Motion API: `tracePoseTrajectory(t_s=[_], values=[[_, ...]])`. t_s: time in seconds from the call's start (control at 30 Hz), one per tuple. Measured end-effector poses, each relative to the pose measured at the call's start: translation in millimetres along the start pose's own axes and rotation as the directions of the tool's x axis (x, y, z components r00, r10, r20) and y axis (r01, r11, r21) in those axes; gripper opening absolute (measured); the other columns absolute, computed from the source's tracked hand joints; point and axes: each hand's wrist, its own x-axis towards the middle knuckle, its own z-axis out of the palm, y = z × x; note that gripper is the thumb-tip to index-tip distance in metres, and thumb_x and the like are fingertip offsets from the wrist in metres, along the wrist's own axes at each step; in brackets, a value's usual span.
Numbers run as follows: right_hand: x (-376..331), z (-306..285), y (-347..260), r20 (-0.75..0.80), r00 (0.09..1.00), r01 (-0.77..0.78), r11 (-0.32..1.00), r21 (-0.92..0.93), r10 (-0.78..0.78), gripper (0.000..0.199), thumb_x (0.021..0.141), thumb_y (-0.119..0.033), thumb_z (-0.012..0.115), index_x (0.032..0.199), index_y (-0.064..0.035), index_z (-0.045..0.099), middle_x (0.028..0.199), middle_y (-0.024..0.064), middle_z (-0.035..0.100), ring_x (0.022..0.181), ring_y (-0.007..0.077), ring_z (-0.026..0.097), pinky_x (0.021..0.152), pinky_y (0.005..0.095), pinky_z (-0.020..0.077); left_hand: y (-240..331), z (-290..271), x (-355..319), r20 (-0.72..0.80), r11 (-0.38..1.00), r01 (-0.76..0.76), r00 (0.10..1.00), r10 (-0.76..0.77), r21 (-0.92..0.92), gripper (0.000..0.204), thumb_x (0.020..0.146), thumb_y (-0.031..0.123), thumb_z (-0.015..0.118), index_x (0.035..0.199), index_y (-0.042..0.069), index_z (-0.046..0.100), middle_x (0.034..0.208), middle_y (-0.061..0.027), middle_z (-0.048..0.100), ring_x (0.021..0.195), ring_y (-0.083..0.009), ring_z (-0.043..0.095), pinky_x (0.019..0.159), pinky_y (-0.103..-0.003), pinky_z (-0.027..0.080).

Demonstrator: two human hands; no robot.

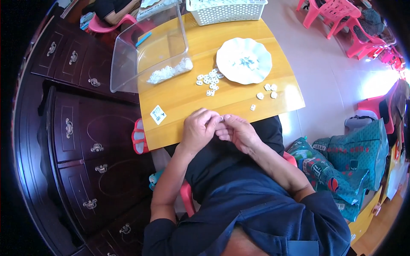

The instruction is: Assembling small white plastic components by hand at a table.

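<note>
At the near edge of the wooden table (pixel 192 109), my left hand (pixel 199 129) and my right hand (pixel 240 131) meet, fingertips pinched together. A tiny whitish piece (pixel 221 119) shows between them; the fingers cover most of it. Beyond my hands lies a cluster of small white pieces with dark holes (pixel 209 79). Several similar white pieces (pixel 267 87) sit apart at the right, with one single white piece (pixel 253 107) nearer my right hand. A white scalloped plate (pixel 230 48) holds small dark-and-white bits in its middle.
At the far left, a clear plastic bin (pixel 121 79) lies with translucent small parts (pixel 171 71) and a blue tool (pixel 144 39). A white basket (pixel 226 16) stands at the far edge. A white label (pixel 158 114) lies at left. Dark drawers (pixel 70 128) flank the table; green bags (pixel 350 149) stand right.
</note>
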Motion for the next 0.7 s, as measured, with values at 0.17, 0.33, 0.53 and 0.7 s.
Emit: tracePoseTrajectory(t_s=[0.17, 0.33, 0.53, 0.7], values=[[-10.4, -6.4, -2.8, -0.005, 0.996, -0.088, 0.966, 0.241, 0.092, 0.036, 0.109, -0.03, 0.043, 0.121, 0.0007, 0.059, 0.111, 0.0164, 0.072, 0.1, 0.0234, 0.071, 0.088, 0.0345, 0.0593, -19.0, 18.4, 17.1, -0.155, 0.981, -0.07, 0.983, 0.099, 0.179, 0.005, 0.085, 0.01, 0.073, 0.086, 0.006, 0.07, 0.082, -0.0101, 0.067, 0.078, -0.0308, 0.066, 0.069, -0.041, 0.053], [-17.5, -12.2, -13.3, 0.002, 1.0, -0.029, 0.949, 0.315, 0.03, 0.038, 0.109, -0.031, 0.043, 0.123, 0.0018, 0.057, 0.122, 0.0215, 0.067, 0.111, 0.0294, 0.068, 0.097, 0.0396, 0.0561, -30.8, 34.3, 33.8, -0.126, 0.903, -0.213, 0.953, 0.277, 0.374, 0.006, 0.082, 0.009, 0.075, 0.086, 0.007, 0.071, 0.086, -0.0076, 0.068, 0.082, -0.0281, 0.067, 0.07, -0.04, 0.054], [-17.8, -13.5, -27.9, -0.018, 0.998, 0.061, 0.947, 0.316, -0.058, 0.04, 0.109, -0.033, 0.043, 0.125, 0.0018, 0.055, 0.127, 0.0216, 0.064, 0.116, 0.0287, 0.065, 0.099, 0.0391, 0.0538, -17.5, 23.5, 30.0, -0.218, 0.984, -0.094, 0.968, 0.126, 0.15, 0.008, 0.082, 0.004, 0.074, 0.09, 0.004, 0.072, 0.088, -0.0101, 0.068, 0.083, -0.0303, 0.067, 0.073, -0.039, 0.054], [-16.2, -6.7, -25.8, 0.052, 0.996, 0.043, 0.933, 0.359, -0.066, 0.041, 0.109, -0.034, 0.044, 0.126, 0.0015, 0.056, 0.122, 0.0176, 0.066, 0.109, 0.0241, 0.066, 0.098, 0.0366, 0.0531, 28.5, 9.1, 11.1, -0.087, 0.988, -0.149, 0.984, 0.153, 0.048, 0.014, 0.08, 0.006, 0.075, 0.094, 0.006, 0.072, 0.09, -0.0089, 0.067, 0.084, -0.0298, 0.066, 0.075, -0.039, 0.054]])
